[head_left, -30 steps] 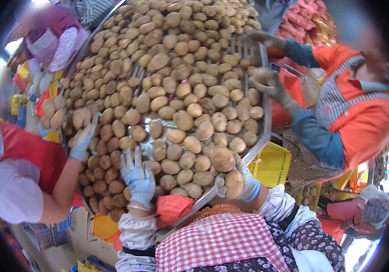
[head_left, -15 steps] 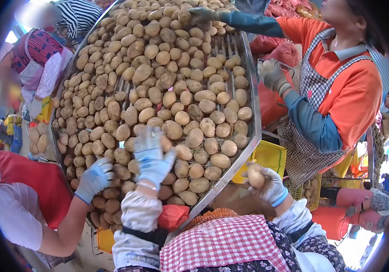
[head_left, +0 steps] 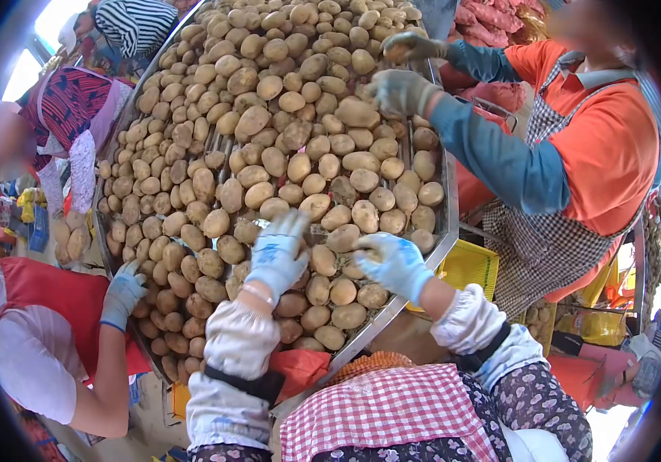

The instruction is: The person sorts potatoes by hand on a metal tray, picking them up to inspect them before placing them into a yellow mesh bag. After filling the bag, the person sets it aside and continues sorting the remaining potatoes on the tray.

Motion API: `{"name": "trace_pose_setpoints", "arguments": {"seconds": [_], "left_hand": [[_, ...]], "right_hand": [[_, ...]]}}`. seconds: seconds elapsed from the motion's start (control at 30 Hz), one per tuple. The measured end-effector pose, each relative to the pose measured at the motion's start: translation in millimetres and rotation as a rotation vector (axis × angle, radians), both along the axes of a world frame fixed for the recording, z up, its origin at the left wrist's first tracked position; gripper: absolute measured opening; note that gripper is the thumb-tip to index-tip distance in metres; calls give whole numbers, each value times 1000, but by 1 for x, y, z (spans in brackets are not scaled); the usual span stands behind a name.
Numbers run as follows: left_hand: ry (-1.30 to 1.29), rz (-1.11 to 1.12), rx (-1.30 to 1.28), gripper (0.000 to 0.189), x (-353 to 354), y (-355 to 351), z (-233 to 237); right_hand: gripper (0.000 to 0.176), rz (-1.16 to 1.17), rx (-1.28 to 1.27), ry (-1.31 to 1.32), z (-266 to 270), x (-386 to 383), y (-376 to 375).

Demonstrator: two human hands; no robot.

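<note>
My left hand point(head_left: 278, 250), in a white and blue work glove, lies palm down with fingers stretched over the potatoes point(head_left: 255, 196) at the near end of a sorting table. To its right, my right hand point(head_left: 393, 262), gloved the same way, reaches in from the metal rim point(head_left: 415, 296). Its fingers and thumb are parted beside a potato point(head_left: 342, 239), and no potato shows inside it. Loose brown potatoes cover most of the slatted, metal-edged table, some with soil on them.
Across the right edge, a co-worker in an orange top point(head_left: 607, 146) has both gloved hands over the potatoes. At left, another person's gloved hand point(head_left: 123, 294) touches the table's edge. A yellow crate point(head_left: 469, 269) stands below the right rim. A red bag point(head_left: 300, 369) hangs near my waist.
My right hand has come from beyond the rim onto the potatoes; the potato it held no longer shows in it. My left hand has shifted right. The orange-clad co-worker now has both hands forward.
</note>
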State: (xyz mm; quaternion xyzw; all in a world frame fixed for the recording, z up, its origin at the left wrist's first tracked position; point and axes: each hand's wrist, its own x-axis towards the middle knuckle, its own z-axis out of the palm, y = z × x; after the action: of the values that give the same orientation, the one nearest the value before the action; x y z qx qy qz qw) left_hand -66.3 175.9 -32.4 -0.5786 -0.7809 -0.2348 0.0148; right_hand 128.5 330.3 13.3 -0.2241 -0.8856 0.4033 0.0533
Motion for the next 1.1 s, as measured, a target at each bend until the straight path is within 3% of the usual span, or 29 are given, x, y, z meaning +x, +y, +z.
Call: {"name": "trace_pose_setpoints", "arguments": {"seconds": [0.03,0.07,0.1,0.13,0.2,0.27,0.4,0.47,0.53,0.63,0.73,0.8,0.9,0.93,1.0,1.07,1.1], "left_hand": [[143,19,-163,42,1,6,-2],[138,26,-163,42,1,6,-1],[30,83,-313,39,3,6,16],[-78,139,-467,37,5,4,24],[20,151,-385,34,1,-16,10],[-78,393,-458,38,-6,-33,6],[43,461,-611,39,1,-57,18],[64,248,-219,42,24,-52,39],[130,76,-97,53,57,-43,32],[111,253,-179,65,75,-35,7],[-4,228,-359,65,61,-46,9],[-34,212,-343,60,53,-54,5],[-171,197,-59,47,48,-63,-3],[-170,193,-64,47,47,-66,-3],[-284,186,-18,44,46,-69,-3],[-246,132,-2,44,42,-72,-1],[-209,86,16,43,41,-72,-1]], "right_hand": [[32,8,0,-4,4,-12,-4],[39,133,190,-186,7,-22,-6],[46,253,380,-366,10,-26,-7],[46,256,375,-368,11,-25,-9],[54,346,501,-500,10,-21,-17],[56,354,564,-483,6,-19,-23],[52,369,646,-545,3,-34,-35],[49,376,656,-534,3,-42,-39],[42,354,646,-536,0,-45,-42],[20,287,649,-487,-2,-45,-43],[25,345,673,-469,-5,-33,-30],[28,279,646,-354,-9,-23,-22],[34,27,-39,-243,-6,0,-10],[34,23,-44,-242,-3,13,-5],[35,95,-402,-133,14,48,3],[38,125,-732,-499,35,89,9],[39,218,-595,-680,27,113,12]]}}
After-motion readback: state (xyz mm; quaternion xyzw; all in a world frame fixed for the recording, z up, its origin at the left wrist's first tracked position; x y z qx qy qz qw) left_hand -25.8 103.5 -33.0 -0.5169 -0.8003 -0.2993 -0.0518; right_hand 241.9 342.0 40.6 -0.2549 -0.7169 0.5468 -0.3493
